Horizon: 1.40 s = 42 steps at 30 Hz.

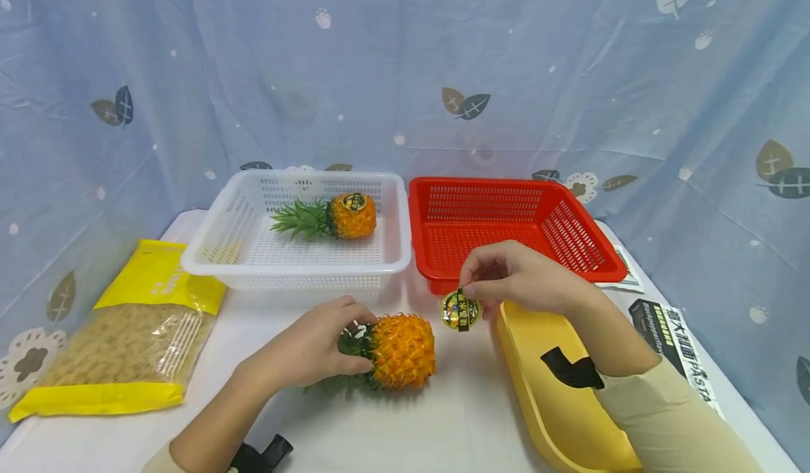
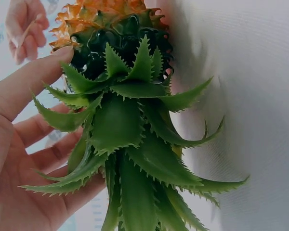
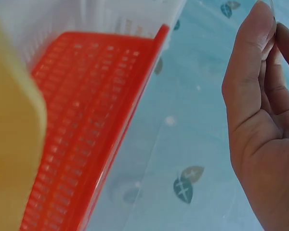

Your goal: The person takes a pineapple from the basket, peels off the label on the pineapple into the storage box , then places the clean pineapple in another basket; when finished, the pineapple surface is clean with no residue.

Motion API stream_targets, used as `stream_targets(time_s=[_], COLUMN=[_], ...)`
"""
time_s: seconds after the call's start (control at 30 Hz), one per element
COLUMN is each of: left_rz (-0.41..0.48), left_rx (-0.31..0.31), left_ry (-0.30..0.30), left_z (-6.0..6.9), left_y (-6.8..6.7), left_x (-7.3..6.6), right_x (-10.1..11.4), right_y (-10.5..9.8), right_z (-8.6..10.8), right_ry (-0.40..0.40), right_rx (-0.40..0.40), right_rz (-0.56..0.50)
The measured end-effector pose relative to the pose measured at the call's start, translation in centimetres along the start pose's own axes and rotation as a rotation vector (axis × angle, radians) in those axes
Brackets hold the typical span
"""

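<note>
An orange pineapple (image 1: 403,352) with green leaves (image 2: 120,125) lies on the white table, its crown toward the left. My left hand (image 1: 316,343) grips it where the leaves meet the fruit; in the left wrist view the thumb of that hand (image 2: 33,144) rests at the fruit's dark green base. To the right of the fruit, my right hand (image 1: 522,280) pinches a round yellow-and-black sticker (image 1: 460,310) between thumb and finger, held just in front of the red basket (image 1: 436,271). In the right wrist view only the sticker's thin edge shows at the fingertips of this hand (image 3: 265,110).
A white basket (image 1: 297,270) at the back left holds another pineapple (image 1: 353,216) bearing a label. At the left lies a yellow bag of pasta (image 1: 126,346). The yellow tray (image 1: 531,403) stands under my right forearm, with a black-and-white package (image 1: 677,346) beyond it.
</note>
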<state>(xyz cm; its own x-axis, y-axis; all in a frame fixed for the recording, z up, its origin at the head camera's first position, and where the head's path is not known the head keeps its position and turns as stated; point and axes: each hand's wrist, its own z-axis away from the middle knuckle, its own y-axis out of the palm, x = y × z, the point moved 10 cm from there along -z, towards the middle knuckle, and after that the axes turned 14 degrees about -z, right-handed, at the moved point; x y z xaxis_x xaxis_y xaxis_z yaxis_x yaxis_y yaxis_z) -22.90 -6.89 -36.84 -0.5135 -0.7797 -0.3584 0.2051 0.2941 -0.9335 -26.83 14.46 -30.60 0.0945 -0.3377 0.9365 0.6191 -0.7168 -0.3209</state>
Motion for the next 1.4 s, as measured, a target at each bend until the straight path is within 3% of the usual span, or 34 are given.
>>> stream_targets(time_s=[0.37, 0.57, 0.87, 1.13, 1.4], left_rz=[0.003, -0.021, -0.024, -0.01, -0.006], left_rx=[0.0, 0.014, 0.034, 0.033, 0.037], left_ry=[0.01, 0.008, -0.01, -0.011, -0.012], left_z=[-0.5, -0.6, -0.7, -0.7, -0.7], left_y=[0.0, -0.1, 0.0, 0.0, 0.0], left_x=[-0.1, -0.1, 0.1, 0.0, 0.2], right_x=[-2.2, -3.9, -7.0, -8.4, -10.6], right_y=[-3.8, -5.0, -6.7, -7.3, -6.0], right_z=[2.9, 3.6, 4.3, 5.5, 5.7], right_ry=[0.034, 0.073, 0.159, 0.198, 0.231], right_rx=[-0.047, -0.029, -0.012, 0.004, 0.064], right_rz=[-0.042, -0.053, 0.01, 0.055, 0.061])
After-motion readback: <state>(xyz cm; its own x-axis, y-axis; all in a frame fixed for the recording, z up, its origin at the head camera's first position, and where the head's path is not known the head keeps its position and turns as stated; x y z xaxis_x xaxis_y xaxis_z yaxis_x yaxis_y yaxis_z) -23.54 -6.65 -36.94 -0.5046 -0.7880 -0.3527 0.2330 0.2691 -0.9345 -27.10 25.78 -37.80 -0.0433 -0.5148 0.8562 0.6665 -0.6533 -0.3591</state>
